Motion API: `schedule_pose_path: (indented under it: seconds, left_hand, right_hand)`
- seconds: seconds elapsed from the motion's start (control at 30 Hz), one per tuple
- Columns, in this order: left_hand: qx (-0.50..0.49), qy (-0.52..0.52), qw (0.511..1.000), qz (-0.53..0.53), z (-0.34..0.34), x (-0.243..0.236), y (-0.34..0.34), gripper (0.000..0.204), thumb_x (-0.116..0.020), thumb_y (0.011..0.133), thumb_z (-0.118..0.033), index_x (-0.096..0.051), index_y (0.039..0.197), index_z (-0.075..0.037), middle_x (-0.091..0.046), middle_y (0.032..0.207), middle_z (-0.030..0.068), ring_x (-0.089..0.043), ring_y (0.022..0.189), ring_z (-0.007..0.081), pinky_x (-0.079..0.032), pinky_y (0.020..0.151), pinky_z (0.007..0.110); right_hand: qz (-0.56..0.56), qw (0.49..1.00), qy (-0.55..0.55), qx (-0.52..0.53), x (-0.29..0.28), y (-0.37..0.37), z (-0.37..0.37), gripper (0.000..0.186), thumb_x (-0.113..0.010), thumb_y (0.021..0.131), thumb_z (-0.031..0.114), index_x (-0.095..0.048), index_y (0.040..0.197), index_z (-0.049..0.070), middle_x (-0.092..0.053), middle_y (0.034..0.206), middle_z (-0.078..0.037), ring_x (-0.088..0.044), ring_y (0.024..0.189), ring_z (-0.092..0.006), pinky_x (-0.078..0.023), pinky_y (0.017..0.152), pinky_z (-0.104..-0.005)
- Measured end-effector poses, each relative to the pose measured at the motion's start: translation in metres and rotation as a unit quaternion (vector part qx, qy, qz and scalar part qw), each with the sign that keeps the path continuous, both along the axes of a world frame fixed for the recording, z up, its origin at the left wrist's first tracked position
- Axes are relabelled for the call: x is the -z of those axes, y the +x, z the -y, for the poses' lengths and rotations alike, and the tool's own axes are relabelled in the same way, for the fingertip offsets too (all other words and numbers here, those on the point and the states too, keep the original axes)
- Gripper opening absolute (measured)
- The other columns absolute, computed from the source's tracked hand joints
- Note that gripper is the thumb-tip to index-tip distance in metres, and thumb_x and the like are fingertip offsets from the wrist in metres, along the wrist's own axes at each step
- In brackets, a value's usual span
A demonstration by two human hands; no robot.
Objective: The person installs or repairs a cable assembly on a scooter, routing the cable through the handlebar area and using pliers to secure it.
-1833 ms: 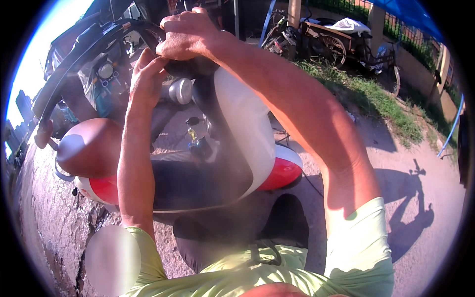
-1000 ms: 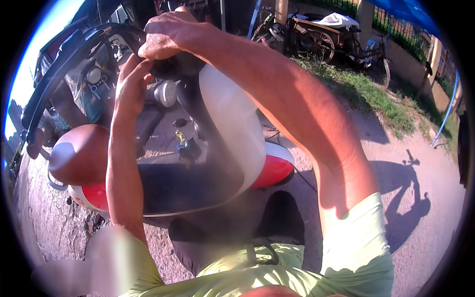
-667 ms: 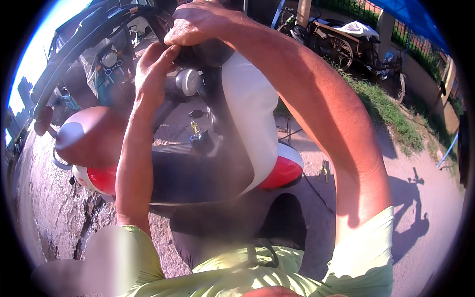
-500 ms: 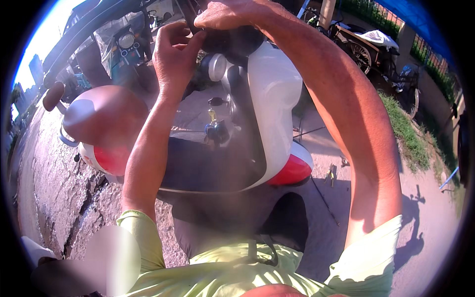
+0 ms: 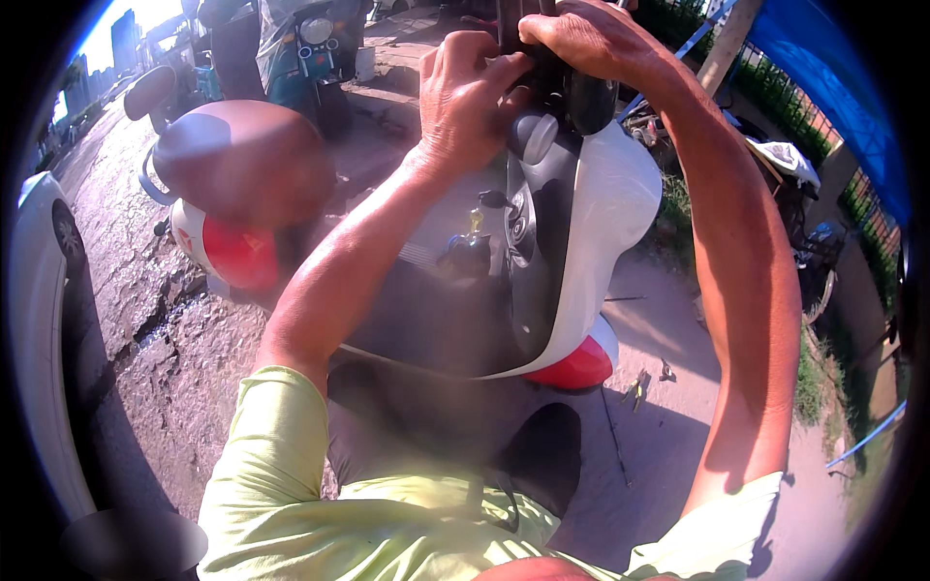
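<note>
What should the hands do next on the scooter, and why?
Probably keep the right hand steady on the black handlebar part while the left hand goes on working its fingers at it. Both hands already meet there at the top of the white scooter, so neither needs shifting.

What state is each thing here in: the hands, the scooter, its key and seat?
Left hand: fingers curled on the dark handlebar housing.
Right hand: closed over the top of the housing.
Scooter: parked, standing upright.
Key: in the lock, fob hanging.
Seat: down, closed.
</note>
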State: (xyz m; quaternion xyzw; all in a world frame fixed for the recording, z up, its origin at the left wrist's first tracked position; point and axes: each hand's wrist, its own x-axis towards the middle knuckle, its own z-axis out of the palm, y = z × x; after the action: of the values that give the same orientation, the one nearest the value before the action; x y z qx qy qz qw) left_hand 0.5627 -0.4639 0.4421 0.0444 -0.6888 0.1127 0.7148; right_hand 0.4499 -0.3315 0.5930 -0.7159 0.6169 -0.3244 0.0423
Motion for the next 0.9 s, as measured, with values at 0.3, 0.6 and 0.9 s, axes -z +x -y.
schedule_pose_path:
  seconds: [0.3,0.6,0.9]
  left_hand:
    - [0.097,-0.018,0.988,0.121,0.002,-0.008,0.007,0.031,-0.084,0.068,-0.015,-0.076,0.097,-0.011,-0.061,0.107,0.0063,-0.063,0.099,0.0261,-0.052,0.089,0.040]
    - [0.240,0.296,0.890,0.249,0.001,0.004,0.039,0.026,-0.068,0.080,-0.013,-0.069,0.104,-0.002,-0.065,0.094,0.0109,-0.067,0.085,0.0213,-0.055,0.078,0.035]
    - [0.288,0.309,0.881,0.214,0.003,0.010,0.051,0.047,-0.061,0.084,-0.009,-0.064,0.131,-0.005,-0.067,0.080,0.0086,-0.063,0.072,0.0174,-0.053,0.071,0.033]
  right_hand:
    - [-0.258,0.962,-0.044,0.084,-0.004,-0.031,0.025,0.048,-0.055,0.094,0.045,-0.072,0.101,0.001,-0.069,0.085,-0.016,-0.065,0.080,-0.0239,-0.051,0.079,-0.0379]
    - [-0.299,0.952,-0.051,0.030,0.000,-0.028,0.018,0.040,-0.063,0.085,0.031,-0.077,0.109,0.002,-0.074,0.094,-0.016,-0.070,0.079,-0.0268,-0.059,0.081,-0.0384]
    - [-0.364,0.923,-0.073,0.100,0.001,-0.032,0.029,0.036,-0.068,0.083,0.031,-0.069,0.092,-0.004,-0.061,0.077,-0.015,-0.063,0.070,-0.0216,-0.056,0.066,-0.0338]
